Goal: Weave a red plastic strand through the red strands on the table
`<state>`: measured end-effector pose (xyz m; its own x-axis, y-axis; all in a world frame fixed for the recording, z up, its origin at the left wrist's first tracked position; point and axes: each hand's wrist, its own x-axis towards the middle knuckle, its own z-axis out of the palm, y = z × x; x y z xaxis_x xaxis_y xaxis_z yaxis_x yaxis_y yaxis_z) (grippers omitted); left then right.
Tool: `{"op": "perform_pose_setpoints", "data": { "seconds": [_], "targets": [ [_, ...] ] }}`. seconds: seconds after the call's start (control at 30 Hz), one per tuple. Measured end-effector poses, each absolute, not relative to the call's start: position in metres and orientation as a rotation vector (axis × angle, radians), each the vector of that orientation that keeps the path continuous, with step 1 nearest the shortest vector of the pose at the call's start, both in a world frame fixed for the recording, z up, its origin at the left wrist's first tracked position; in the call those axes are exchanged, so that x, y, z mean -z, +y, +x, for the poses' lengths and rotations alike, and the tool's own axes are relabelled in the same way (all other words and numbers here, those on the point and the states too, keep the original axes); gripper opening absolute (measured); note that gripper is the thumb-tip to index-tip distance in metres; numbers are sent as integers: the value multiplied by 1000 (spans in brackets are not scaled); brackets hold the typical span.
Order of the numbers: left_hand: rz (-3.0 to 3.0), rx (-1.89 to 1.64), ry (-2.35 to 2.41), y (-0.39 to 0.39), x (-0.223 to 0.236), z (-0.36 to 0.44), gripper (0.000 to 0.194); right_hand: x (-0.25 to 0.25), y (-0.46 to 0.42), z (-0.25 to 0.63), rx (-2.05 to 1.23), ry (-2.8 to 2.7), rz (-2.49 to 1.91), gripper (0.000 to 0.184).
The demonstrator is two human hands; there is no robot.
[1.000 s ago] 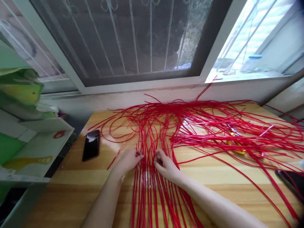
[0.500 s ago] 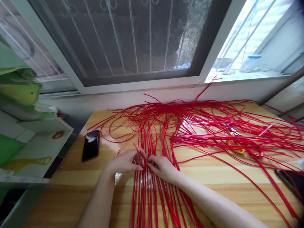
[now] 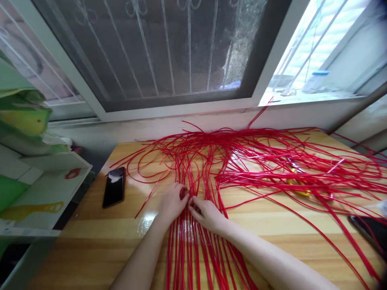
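Many long red plastic strips (image 3: 242, 161) lie spread over a wooden table (image 3: 99, 241), and several run in a straight row toward me (image 3: 187, 257). My left hand (image 3: 172, 203) and my right hand (image 3: 207, 213) meet over that row near the table's middle. Both hands have their fingers pinched on red strips, fingertips almost touching each other. Which strips each hand holds is hidden by the fingers.
A black phone (image 3: 114, 192) lies on the table to the left. A second dark phone (image 3: 370, 230) sits at the right edge. Something yellow (image 3: 298, 186) lies under the strips at right. A window frame (image 3: 181, 108) runs behind; green and white shelves (image 3: 33, 161) stand left.
My hands have come together: they were apart a second ago and now pinch side by side. The left hand has shifted right and slightly forward over the strips.
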<state>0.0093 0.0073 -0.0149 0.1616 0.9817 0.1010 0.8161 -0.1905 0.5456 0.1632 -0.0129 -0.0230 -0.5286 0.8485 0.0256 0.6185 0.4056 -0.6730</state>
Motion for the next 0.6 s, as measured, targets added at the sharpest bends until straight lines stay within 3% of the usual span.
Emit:
{"op": "perform_pose_setpoints", "data": {
  "seconds": [0.4, 0.6],
  "targets": [
    [1941, -488, 1909, 10, 13, 16, 13, 19, -14, 162, -937, -2219, -1273, 13],
    [1364, -704, 1331, 14, 7, -5, 27, 20, -13, 158, -939, -2204, -1370, 16]
  ]
}}
